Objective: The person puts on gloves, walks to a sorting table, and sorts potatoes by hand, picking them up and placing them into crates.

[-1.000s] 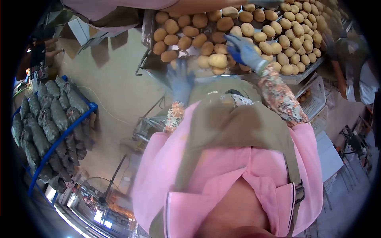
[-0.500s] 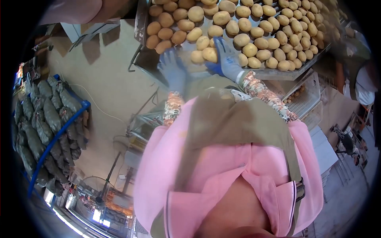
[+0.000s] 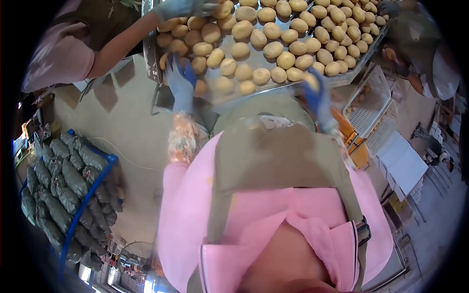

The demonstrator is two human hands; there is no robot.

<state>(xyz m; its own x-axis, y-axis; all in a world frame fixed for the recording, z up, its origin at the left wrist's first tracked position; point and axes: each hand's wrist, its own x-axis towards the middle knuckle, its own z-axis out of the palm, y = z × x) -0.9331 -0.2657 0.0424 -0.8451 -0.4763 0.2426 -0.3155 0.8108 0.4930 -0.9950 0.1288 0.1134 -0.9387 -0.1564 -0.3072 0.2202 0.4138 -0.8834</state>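
Many tan potatoes [image 3: 288, 29] lie on a metal sorting table [image 3: 254, 95] at the top of the head view. My left hand [image 3: 180, 80], in a blue glove, hovers with fingers spread over the potatoes at the table's near left corner, next to one potato [image 3: 199, 88]. My right hand [image 3: 317, 97], also in a blue glove, is at the table's near edge, curled around a blurred potato [image 3: 310, 81]. My pink shirt and olive apron fill the lower middle.
A co-worker's gloved hand [image 3: 183, 7] reaches over the potatoes from the upper left. Another person [image 3: 425, 53] stands at the upper right. A blue cart of dark filled sacks [image 3: 68, 190] is on the left. White perforated crates [image 3: 371, 102] sit below the table on the right.
My left hand moved left to the table's corner. My right hand pulled back from the pile to the near edge with a potato. The co-worker's arm came into view.
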